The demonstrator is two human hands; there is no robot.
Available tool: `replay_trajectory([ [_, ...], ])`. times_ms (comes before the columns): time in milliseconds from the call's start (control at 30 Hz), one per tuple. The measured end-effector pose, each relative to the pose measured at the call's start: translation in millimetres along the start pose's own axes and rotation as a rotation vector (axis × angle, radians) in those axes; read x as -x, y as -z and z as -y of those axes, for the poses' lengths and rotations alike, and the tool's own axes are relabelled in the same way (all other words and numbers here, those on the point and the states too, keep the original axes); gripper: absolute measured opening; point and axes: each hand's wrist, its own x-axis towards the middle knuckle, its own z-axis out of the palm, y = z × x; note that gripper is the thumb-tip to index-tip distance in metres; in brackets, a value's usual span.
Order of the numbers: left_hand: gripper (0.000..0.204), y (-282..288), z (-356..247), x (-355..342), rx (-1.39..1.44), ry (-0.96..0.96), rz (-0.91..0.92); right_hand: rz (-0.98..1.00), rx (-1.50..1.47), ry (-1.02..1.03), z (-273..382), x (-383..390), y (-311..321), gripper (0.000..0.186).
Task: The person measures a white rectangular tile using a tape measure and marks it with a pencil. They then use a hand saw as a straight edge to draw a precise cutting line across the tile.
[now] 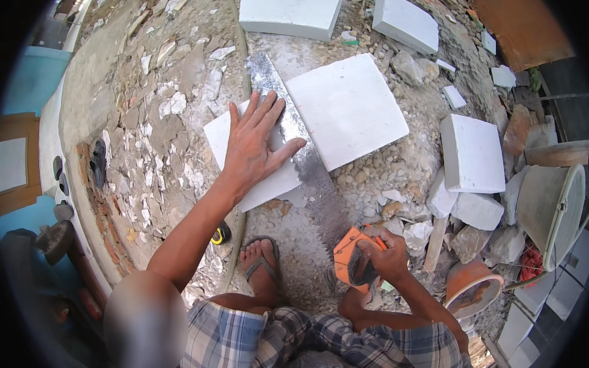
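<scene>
A handsaw [312,170] with a broad, worn metal blade and an orange handle lies across a white lightweight concrete block [349,111]. The block's smaller part [263,190] shows left of the blade. On that part my left hand [253,143] rests flat with fingers spread, its fingertips and thumb reaching the blade's edge. My right hand [389,255] is closed round the saw's handle, nearer to me. By its fingers shows a thin red-orange stick; I cannot make out what it is. The blade hides the line where the block's two parts meet.
More white blocks lie ahead [292,12] and to the right [473,153], among rubble. A tape measure [221,233] and a hose [242,49] are on the left. Buckets [547,207] stand at the right. My sandalled foot [261,263] is just below the block.
</scene>
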Motion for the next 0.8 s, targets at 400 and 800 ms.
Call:
replay_trajectory([
  [400, 0.087, -17, -2, -4, -0.041, 0.012, 0.055, 0.051, -0.124, -0.138, -23, -4, 3, 0.028],
  [800, 0.087, -17, -3, -6, -0.061, -0.005, 0.051, 0.089, -0.168, -0.136, -28, -7, 4, 0.028],
])
